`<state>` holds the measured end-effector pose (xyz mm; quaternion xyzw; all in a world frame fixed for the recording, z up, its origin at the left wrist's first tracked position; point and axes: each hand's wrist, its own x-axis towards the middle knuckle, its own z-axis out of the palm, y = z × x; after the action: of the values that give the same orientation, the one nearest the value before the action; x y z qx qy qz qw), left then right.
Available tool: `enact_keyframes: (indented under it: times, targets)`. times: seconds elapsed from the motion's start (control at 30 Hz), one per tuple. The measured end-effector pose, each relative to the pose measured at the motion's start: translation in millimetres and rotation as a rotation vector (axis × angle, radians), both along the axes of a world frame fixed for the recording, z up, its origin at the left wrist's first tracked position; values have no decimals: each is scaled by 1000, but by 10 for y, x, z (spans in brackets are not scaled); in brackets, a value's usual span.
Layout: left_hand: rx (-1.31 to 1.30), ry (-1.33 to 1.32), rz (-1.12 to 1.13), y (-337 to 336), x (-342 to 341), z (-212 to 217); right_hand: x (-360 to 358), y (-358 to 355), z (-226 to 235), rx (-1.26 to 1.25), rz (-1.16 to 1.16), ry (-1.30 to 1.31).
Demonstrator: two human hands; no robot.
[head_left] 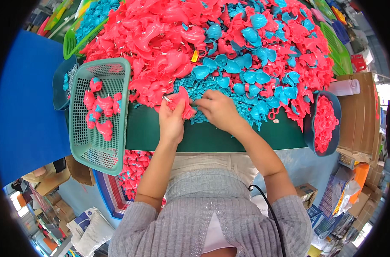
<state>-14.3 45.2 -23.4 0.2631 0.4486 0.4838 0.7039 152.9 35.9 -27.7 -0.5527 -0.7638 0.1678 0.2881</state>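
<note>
My left hand [172,120] is closed around a pink plastic part [180,102], with a small metal pin sticking out at its upper left. Close by on the right, my right hand [217,109] has its fingers pinched together over the pile of small teal pieces [203,87]; what sits between the fingertips is too small to make out. Both hands are above the front of the green table [160,139]. Behind them rises a large heap of glossy pink parts [152,38], mixed on the right with teal cup-shaped shells [251,36].
At the left stands a green mesh basket [79,143] holding several pink-and-teal assembled pieces. A teal bin [308,137] of small pink parts is at the table's right end, beside a cardboard box [357,115]. Below the table's left front, another crate [107,192] contains pink parts.
</note>
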Motion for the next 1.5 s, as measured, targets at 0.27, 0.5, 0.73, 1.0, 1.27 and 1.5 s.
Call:
enact_keyframes:
  times: [0.27, 0.5, 0.73, 1.0, 1.27, 1.5]
  targets:
    - [-91, -25, -123, -170, -92, 37, 34, 95, -155, 32, 129, -109]
    - [-57, 18, -207, -219, -3, 74, 196, -3, 356, -135, -43, 466]
    - [-44, -186, -389, -258, 175, 316, 125, -225, 506, -286, -18, 978]
    - [-15, -169, -346, -330, 167, 321, 210, -275, 495, -97, -7, 551]
    - [15, -111, -356, -334, 169, 348, 293, -283, 515, 98, 98, 385]
    - [31, -45, -419, -409, 200, 78, 326, -377, 209, -434, -10, 877]
